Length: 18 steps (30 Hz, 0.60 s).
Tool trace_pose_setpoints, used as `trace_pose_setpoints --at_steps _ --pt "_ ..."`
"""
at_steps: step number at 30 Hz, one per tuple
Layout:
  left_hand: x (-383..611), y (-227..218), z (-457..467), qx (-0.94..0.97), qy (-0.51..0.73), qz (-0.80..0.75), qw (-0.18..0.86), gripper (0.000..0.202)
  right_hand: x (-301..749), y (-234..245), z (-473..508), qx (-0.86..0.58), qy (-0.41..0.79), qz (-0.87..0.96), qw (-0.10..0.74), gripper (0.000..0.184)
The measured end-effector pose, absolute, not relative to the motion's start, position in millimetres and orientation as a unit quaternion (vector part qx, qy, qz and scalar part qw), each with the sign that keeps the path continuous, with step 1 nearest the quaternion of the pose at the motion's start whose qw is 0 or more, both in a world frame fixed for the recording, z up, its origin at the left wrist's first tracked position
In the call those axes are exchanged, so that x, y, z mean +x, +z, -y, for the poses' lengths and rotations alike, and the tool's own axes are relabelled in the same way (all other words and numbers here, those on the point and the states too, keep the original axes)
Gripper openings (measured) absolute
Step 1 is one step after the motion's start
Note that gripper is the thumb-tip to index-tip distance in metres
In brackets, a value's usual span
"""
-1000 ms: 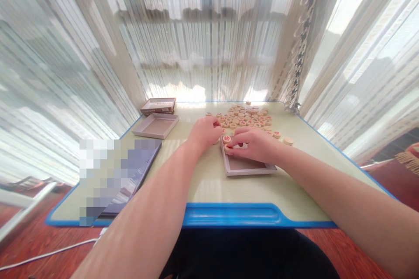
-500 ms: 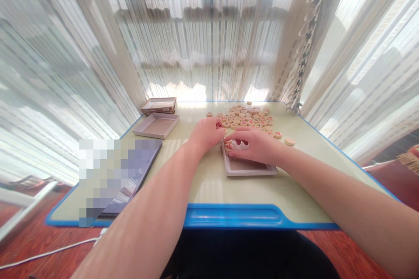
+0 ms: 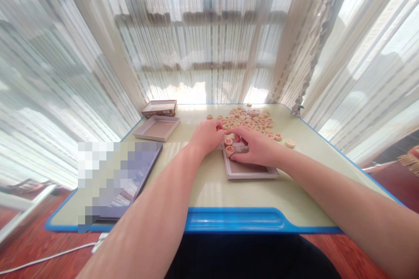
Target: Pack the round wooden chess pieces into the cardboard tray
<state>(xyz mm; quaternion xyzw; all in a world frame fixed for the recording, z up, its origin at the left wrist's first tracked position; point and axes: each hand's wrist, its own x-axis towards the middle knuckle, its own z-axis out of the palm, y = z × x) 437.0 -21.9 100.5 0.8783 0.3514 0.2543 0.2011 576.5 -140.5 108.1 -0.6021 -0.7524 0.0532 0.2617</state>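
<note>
Round wooden Chinese chess pieces with red and black characters lie in a loose pile (image 3: 245,117) on the table. A shallow open box (image 3: 252,176) sits nearer me. Two red-marked pieces, one chess piece (image 3: 229,151) in front of another chess piece (image 3: 228,141), lie along its left wall. My right hand (image 3: 258,144) reaches over the box, thumb and index finger spread apart, the thumb beside the nearer piece. My left hand (image 3: 207,135) is at the box's far left corner with its fingers curled; what they hold, if anything, is hidden.
An empty shallow box lid (image 3: 157,128) and a brown-edged box (image 3: 159,107) stand at the back left. A dark flat tablet-like thing (image 3: 140,183), partly blurred out, lies at the left. The table (image 3: 209,183) has a blue rim; striped curtains (image 3: 209,43) hang behind it.
My right hand's fingers have spread away from the chess pieces, so two now show plainly along the box's left wall. My left hand has hardly moved.
</note>
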Motion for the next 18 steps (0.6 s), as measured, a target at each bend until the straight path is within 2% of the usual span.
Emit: trace_pose_setpoints --at_steps 2,5,7,9,11,18 --pt "436 101 22 0.879 0.249 -0.353 0.2 0.019 579 110 140 -0.599 0.072 0.745 0.284 0.05" --pt "435 101 22 0.878 0.248 -0.357 0.202 0.018 590 111 133 -0.623 0.105 0.695 0.343 0.03" --pt "435 100 22 0.875 0.249 -0.359 0.206 0.017 604 109 126 -0.658 0.086 0.628 0.407 0.024" --pt "435 100 22 0.874 0.249 -0.362 0.209 0.017 620 105 118 -0.691 0.036 0.579 0.431 0.025" --pt "436 99 22 0.874 0.251 -0.362 0.206 0.017 633 101 111 -0.695 -0.002 0.59 0.41 0.026" --pt "437 99 23 0.88 0.252 -0.354 0.191 0.017 641 98 104 -0.712 -0.007 0.653 0.258 0.027"
